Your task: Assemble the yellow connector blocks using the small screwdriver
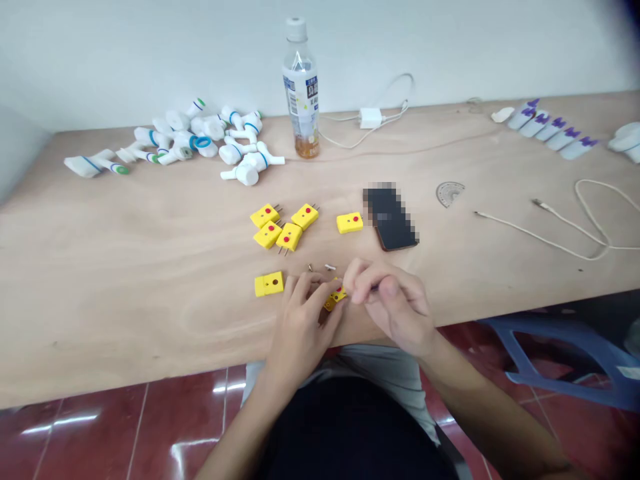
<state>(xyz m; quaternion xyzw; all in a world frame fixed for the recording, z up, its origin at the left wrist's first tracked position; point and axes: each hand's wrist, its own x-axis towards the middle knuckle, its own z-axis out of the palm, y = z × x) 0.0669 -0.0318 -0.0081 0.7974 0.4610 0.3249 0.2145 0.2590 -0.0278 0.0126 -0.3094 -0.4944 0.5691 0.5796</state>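
Observation:
At the table's front edge my left hand is closed round a small yellow plug piece with a red dot, partly covered by my fingers. My right hand is beside it, its fingers curled in a pinch; whatever they hold is hidden. A small metal screw and a little white part lie just beyond my left fingers. To the left sits a yellow plug cover with a dark round hole. Farther back, several yellow two-pin plugs are grouped together, and another yellow piece lies apart, near the phone.
A phone and a clear protractor lie right of centre. Behind stand a drink bottle and a white charger. White plastic fittings are heaped at back left; purple-topped containers and a white cable occupy the right.

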